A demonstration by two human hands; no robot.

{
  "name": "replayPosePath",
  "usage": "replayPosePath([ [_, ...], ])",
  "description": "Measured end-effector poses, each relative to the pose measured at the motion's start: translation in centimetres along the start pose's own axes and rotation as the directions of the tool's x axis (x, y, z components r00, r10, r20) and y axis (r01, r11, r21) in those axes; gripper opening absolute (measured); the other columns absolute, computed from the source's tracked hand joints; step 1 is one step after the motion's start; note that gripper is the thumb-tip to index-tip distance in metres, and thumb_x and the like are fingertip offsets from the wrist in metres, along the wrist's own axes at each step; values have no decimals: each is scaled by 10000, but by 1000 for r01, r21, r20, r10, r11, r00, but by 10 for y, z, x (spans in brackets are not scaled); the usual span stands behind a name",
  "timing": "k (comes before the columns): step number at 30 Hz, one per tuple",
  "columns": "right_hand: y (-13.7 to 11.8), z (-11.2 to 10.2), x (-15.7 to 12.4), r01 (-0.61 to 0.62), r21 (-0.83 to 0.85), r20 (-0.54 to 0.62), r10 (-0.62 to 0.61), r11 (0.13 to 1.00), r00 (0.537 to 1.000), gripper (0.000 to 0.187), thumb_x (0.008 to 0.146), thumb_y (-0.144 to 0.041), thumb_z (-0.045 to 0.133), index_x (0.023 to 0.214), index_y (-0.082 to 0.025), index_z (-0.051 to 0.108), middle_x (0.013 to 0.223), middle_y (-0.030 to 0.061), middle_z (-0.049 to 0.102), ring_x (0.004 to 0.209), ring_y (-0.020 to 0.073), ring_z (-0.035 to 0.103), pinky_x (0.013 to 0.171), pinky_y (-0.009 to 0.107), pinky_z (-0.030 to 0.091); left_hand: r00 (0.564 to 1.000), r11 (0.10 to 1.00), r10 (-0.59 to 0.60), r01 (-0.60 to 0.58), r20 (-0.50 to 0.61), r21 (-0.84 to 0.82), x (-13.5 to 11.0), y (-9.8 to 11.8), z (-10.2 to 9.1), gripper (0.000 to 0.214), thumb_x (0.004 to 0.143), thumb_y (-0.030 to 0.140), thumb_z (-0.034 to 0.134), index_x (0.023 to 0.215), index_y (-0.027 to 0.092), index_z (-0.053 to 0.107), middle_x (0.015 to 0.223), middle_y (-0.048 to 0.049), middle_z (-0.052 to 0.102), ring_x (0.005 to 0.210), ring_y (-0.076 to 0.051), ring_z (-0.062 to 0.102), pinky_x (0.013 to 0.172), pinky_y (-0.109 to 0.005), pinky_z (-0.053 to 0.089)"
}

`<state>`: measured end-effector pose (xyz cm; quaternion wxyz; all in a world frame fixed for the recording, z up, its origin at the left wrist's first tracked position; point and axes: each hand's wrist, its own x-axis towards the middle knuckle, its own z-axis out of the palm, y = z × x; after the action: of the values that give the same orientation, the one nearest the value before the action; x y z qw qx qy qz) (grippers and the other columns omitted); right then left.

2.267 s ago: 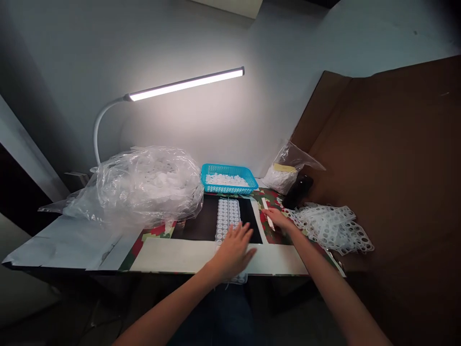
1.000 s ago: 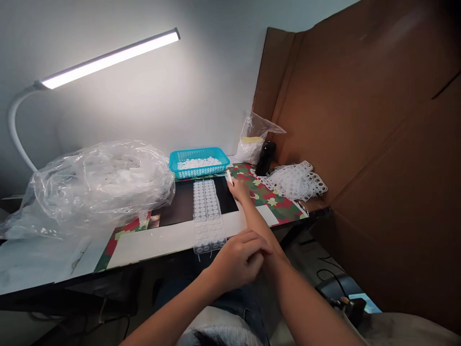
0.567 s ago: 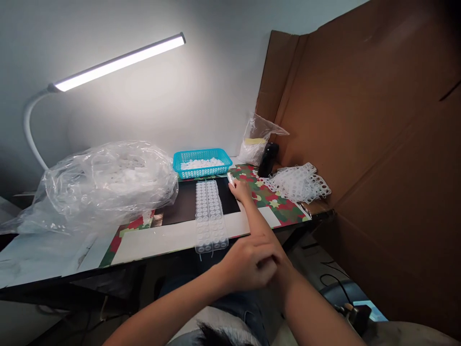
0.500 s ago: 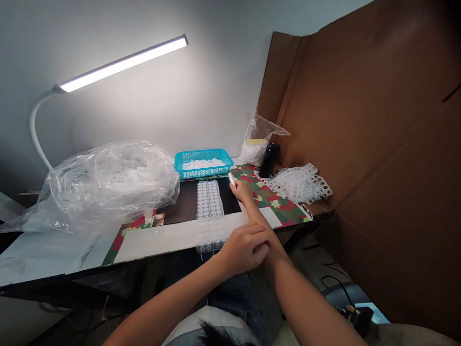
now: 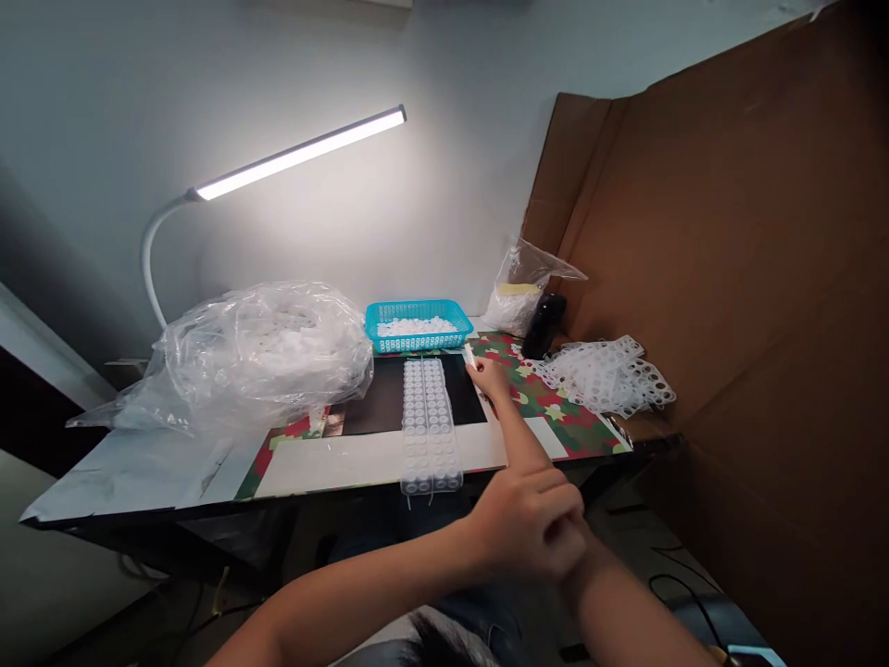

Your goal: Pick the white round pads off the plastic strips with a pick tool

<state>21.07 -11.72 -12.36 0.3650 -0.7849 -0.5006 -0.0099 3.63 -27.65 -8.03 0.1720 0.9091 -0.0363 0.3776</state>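
Left hand [image 5: 529,530]: closed, fingers curled over the middle of the right forearm [image 5: 526,446], well in front of the desk's back edge and holding no object.

Right hand [image 5: 490,378]: narrow pinch on a slim white stick [image 5: 470,356], near the back of the desk; the fingers hide part of the stick.

Clear blister strip [image 5: 429,426]: flat on the desk, running front to back, with rows of round cavities. It lies across a black mat [image 5: 375,409] and a white board [image 5: 333,468], its near end at the desk's front edge, just left of the right hand's line of reach and apart from both hands.

Desk back edge: a blue plastic basket [image 5: 395,310] holds a heap of small white round pieces [image 5: 417,326], just behind the strip. A small clear bag [image 5: 515,313] and an upright black object [image 5: 544,326] stand toward the back right corner.

Desk right side: a white perforated plastic sheet [image 5: 606,375] lies crumpled on camouflage-patterned paper [image 5: 548,403], against a cardboard panel [image 5: 722,259].

Desk left side: a large clear plastic bag [image 5: 256,357] sits bulging with white contents, below a white gooseneck lamp [image 5: 298,153], which is lit.
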Motion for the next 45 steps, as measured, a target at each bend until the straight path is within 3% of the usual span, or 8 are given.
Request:
replayPosePath([
  [8,9,4,5,35,221,-64,-21,975,998,331,719,-370,491,518,-217,277,482,-60,318,502,105,308,500,238,229,1000,992,-10,7,23,130,8,-9,2,73,683,153,441,614,179,439,611,-12,492,574,-122,442,556,-243,382],
  [16,11,5,8,34,359,-98,1,933,995,395,700,-458,499,512,-228,238,480,-67,249,491,101,286,498,245,242,999,993,54,-52,11,-107,0,7,5,153,681,287,546,763,169,495,707,-13,567,621,-107,498,609,-212,445],
  [20,10,5,8,27,403,-105,17,915,994,425,689,-495,518,506,-228,242,482,-66,266,495,100,300,502,244,258,999,995,-34,32,25,93,6,-7,-1,91,698,206,507,638,181,443,623,-11,511,598,-121,483,570,-232,428],
  [25,9,3,9,-10,443,-101,61,896,993,456,669,-524,549,495,-227,248,480,-68,254,497,97,281,497,242,254,994,996,92,-90,58,-26,6,5,7,121,723,278,496,676,181,441,626,-6,507,573,-112,441,565,-226,417],
  [33,13,-3,8,-93,532,-50,141,842,989,412,718,-485,615,511,-194,410,514,-44,420,548,119,422,556,252,374,962,981,162,-134,220,-137,12,-26,27,23,721,177,454,741,189,450,747,-44,595,672,-148,522,736,-270,449],
  [36,18,-5,8,-139,590,-2,173,796,985,268,833,-399,588,837,-132,607,832,20,614,745,152,579,687,302,488,934,975,219,-201,283,-89,23,-37,29,81,712,213,501,700,203,422,736,-37,587,701,-157,527,771,-274,447],
  [40,24,-6,10,-197,672,59,213,714,975,330,899,-326,537,1184,-159,528,1185,77,559,1003,207,586,835,409,511,898,951,305,-272,318,-143,35,-39,27,151,754,222,499,659,210,383,706,-25,564,730,-146,543,745,-243,445],
  [45,27,-6,13,-240,763,107,249,600,963,289,834,-401,603,949,-136,602,854,26,632,693,142,614,604,288,528,925,960,265,-227,272,-164,36,-21,28,176,820,272,485,669,201,428,705,-21,570,733,-141,561,747,-238,454],
])
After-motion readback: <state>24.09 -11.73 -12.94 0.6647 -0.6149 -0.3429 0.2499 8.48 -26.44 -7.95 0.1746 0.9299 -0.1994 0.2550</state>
